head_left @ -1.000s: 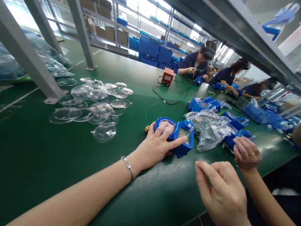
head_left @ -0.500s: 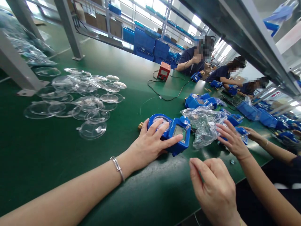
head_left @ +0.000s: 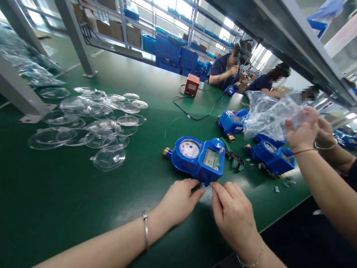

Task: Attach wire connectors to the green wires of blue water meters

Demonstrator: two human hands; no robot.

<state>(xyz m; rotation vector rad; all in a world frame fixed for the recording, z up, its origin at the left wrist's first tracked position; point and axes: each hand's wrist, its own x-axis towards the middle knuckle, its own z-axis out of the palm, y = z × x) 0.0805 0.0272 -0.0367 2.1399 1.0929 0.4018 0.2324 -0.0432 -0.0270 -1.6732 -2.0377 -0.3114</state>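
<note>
A blue water meter (head_left: 199, 158) with a round dial, a small display and a brass end lies on the green table (head_left: 55, 193). My left hand (head_left: 178, 201) and my right hand (head_left: 232, 216) meet just in front of its near edge. Their fingertips are pressed together at the meter's lower rim. Whatever is pinched between them is too small to make out. A bracelet sits on my left wrist.
Several clear plastic discs (head_left: 97, 123) lie spread at the left. A co-worker's hands (head_left: 304, 130) at the right hold up a clear plastic bag (head_left: 270, 115) over more blue meters (head_left: 272, 156). A red box (head_left: 192, 85) with a black cable stands farther back, where other people work.
My left hand has come off the top of the meter and drawn back to its near edge, and my right hand has moved in to meet it. The co-worker has lifted the plastic bag off the table.
</note>
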